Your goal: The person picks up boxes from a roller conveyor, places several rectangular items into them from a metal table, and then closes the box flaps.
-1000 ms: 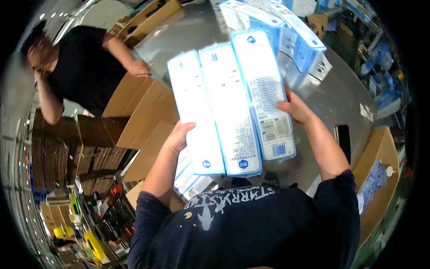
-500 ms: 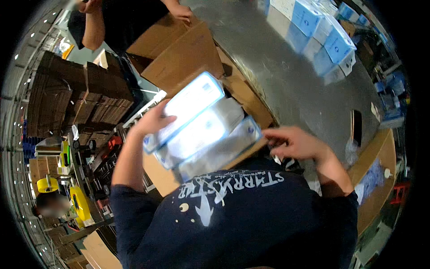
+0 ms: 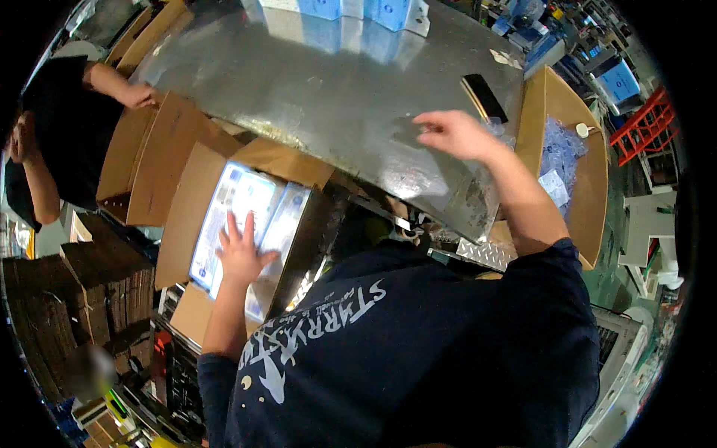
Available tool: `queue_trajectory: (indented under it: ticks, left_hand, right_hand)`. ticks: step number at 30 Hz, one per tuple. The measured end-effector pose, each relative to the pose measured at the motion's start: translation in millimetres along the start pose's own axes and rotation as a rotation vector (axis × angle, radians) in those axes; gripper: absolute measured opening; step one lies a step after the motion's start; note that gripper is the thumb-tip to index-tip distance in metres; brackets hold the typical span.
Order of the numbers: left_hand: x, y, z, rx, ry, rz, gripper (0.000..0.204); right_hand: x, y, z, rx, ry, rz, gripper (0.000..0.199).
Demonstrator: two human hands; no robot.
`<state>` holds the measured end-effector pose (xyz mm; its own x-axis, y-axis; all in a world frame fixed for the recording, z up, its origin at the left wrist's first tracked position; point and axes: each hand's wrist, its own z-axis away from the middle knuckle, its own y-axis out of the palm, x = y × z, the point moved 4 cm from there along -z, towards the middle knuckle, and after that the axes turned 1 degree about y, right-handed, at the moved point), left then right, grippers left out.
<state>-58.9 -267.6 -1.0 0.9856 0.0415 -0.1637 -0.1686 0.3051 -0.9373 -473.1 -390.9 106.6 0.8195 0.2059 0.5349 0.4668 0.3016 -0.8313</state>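
Observation:
My left hand (image 3: 243, 250) lies with spread fingers on white-and-blue packages (image 3: 237, 201) inside an open cardboard carton (image 3: 184, 216). The packages sit side by side, and my hand and forearm cover part of them. The carton's flaps stand outward, beside the metal table. Over the table (image 3: 321, 89), toward its right side, my right hand (image 3: 457, 134) reaches out with fingers apart and nothing visible in it. Beyond that hand lies a flat black item (image 3: 485, 97) with a tan edge, a piece of clear plastic (image 3: 497, 127) beside it.
At the far left a co-worker's hand (image 3: 137, 95) touches another open carton (image 3: 142, 164). Blue-and-white boxes (image 3: 388, 13) stand at the table's far edge. To the right is a carton (image 3: 590, 216) with crumpled clear plastic (image 3: 560, 153). Flattened cardboard (image 3: 97, 291) is stacked at left.
The packages my left hand was holding tilted now rest inside the carton. My right hand has moved away from them, out over the table. The view has turned to the right.

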Motion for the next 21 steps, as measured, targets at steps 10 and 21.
queue_trajectory:
  ticks: [10,21]
  left_hand:
    - [26,51,-6,0.352,-0.297,-0.191,0.115]
    - [-128,-77,-85,-0.303,0.349,0.473,0.038]
  right_hand:
    - [-188,-64,50,-0.064,0.407,0.824,0.037]
    - [-94,-78,-17,0.147,0.003,0.464,0.011]
